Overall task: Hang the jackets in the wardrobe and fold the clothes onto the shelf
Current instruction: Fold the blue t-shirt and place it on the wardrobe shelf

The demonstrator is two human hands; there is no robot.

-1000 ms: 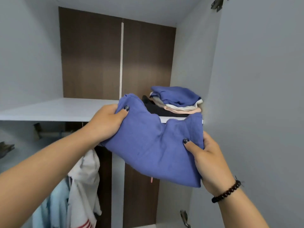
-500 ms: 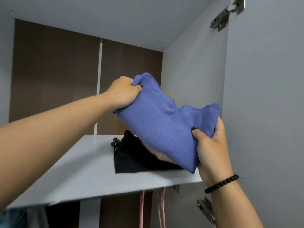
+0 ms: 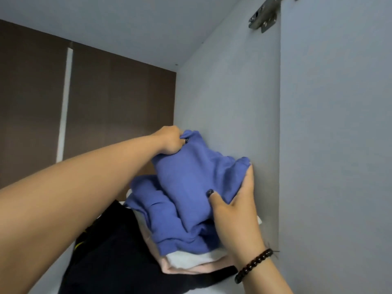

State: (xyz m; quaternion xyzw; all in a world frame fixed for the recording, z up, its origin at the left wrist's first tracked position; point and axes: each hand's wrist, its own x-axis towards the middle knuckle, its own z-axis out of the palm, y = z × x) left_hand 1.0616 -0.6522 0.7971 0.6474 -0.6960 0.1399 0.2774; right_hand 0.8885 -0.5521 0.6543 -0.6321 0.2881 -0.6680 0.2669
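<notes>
Folded blue garment (image 3: 191, 183): you hold it by two opposite ends above the stack on the wardrobe shelf (image 3: 48, 279), tilted so that its far end sits higher than its near end. This two-point hold appears intended to keep the folds from opening while the piece goes onto the pile.

Position: the garment lies at the centre of the view, touching a second blue garment (image 3: 161, 221) directly below it. That one rests on a white layer (image 3: 191, 259) and a pale pink layer (image 3: 180, 270), with a black garment (image 3: 118, 251) beside them at 7 o'clock. The stack sits against the wardrobe side panel (image 3: 229, 102), at 3 o'clock from the garment. A door hinge (image 3: 264, 16) is at 1 o'clock.

Grip:
- Your left hand (image 3: 169, 142), at 11 o'clock on the garment, is clenched around a bunched corner of the fabric.
- Your right hand (image 3: 235, 211), at 4 o'clock, pinches the near edge, thumb on top and fingers along the side nearest the panel.

Neither hand has let go.
</notes>
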